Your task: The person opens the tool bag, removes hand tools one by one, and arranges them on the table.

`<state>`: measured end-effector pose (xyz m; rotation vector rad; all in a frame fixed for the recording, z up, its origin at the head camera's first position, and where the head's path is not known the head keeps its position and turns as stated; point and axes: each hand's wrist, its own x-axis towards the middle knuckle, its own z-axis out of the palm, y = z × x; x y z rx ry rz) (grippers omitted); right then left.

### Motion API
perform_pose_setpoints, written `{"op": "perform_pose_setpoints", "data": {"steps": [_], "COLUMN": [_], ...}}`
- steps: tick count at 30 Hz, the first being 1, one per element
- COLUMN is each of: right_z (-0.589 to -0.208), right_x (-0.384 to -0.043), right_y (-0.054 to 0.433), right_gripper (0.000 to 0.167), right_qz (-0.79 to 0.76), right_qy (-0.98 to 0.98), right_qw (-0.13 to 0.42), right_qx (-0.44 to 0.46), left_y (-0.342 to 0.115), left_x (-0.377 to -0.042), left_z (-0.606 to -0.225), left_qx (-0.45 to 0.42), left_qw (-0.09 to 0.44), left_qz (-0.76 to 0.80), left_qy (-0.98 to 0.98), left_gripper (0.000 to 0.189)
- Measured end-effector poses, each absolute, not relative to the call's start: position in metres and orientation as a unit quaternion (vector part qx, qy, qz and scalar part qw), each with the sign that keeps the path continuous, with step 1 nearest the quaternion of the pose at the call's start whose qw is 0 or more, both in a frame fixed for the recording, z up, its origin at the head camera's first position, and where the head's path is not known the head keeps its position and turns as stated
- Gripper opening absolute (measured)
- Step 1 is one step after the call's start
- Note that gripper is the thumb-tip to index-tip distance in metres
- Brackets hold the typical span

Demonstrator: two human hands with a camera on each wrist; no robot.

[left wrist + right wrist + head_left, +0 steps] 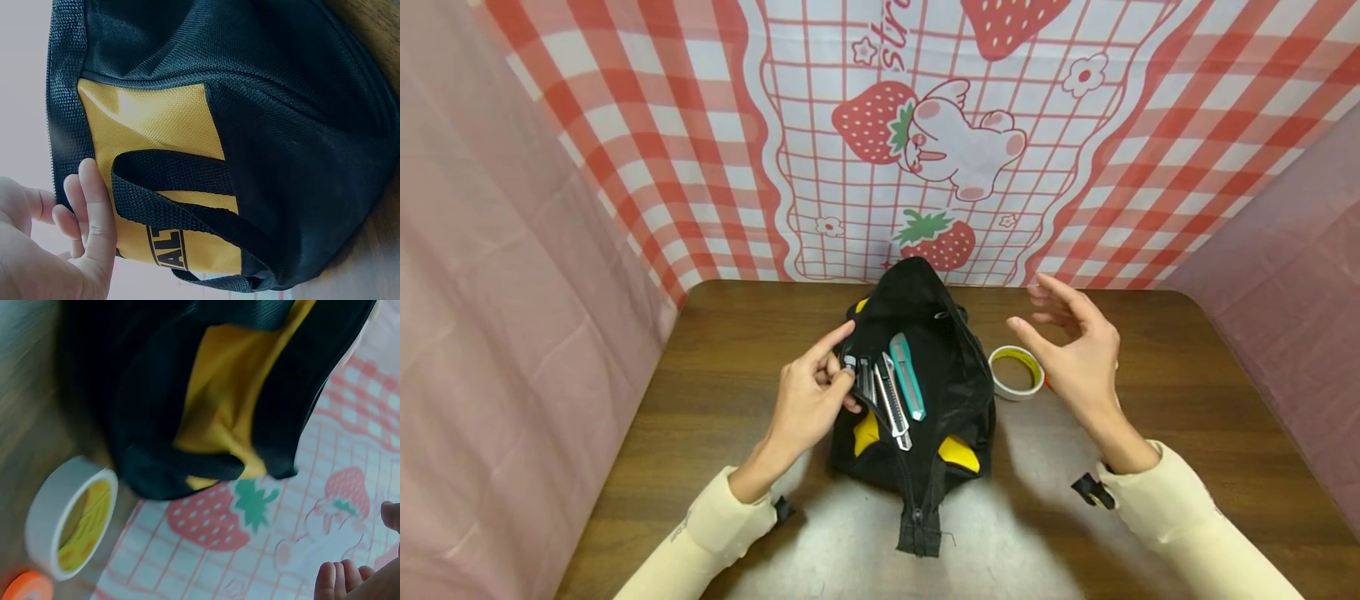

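A black tool bag (958, 392) with yellow panels stands unzipped on the table. Inside its mouth lie a teal box cutter (907, 377) and a silver snap-off cutter (892, 402), with a darker metallic item (867, 381) beside them. My left hand (808, 396) pinches the bag's left rim between thumb and fingers; in the left wrist view, that hand (75, 231) is at the zipper edge above a yellow panel (156, 125) and a strap loop. Raised to the right of the bag, my right hand (1078, 358) holds nothing, thumb and fingers spread apart.
A white tape roll (1017, 392) with a yellow core stands right of the bag. Next to it is an orange round thing (28, 589), mostly hidden in the head view. A strawberry-print cloth (820, 183) hangs behind the table (722, 358), with pink curtains at both sides.
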<state>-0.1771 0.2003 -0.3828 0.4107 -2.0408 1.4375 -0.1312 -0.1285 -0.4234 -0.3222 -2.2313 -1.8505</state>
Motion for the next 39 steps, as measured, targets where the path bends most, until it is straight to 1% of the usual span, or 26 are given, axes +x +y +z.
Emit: {"op": "perform_pose_setpoints", "data": {"steps": [5,12,25,32,39], "right_z": [-0.378,-0.381,-0.397,-0.413,-0.429], "right_x": [-0.175,-0.174,-0.185,-0.196,-0.202], "right_y": [0.176,0.144,0.103,0.093,0.093], "right_gripper": [0.068,0.067,0.062,0.059,0.061], "right_qz": [0.553,0.546,0.512,0.475,0.454], "right_qy": [-0.765,-0.776,-0.807,-0.832,-0.85], "right_qw": [0.272,0.224,0.157,0.134,0.104], "right_qx": [0.185,0.224,0.25,0.253,0.246], "left_y": [-0.128,-0.128,-0.129,-0.13,-0.132], "left_x": [-0.131,-0.132,-0.132,-0.132,-0.131], "left_z": [-0.423,-0.425,-0.425,-0.426,-0.426], "left_qx": [-0.111,-0.112,-0.11,-0.107,-0.109], "left_qw": [0.111,0.11,0.11,0.108,0.109], "left_qz": [-0.631,-0.633,-0.634,-0.636,-0.636], "left_qy": [-0.76,-0.758,-0.758,-0.757,-0.756], "left_gripper": [0.064,0.064,0.065,0.066,0.066]}}
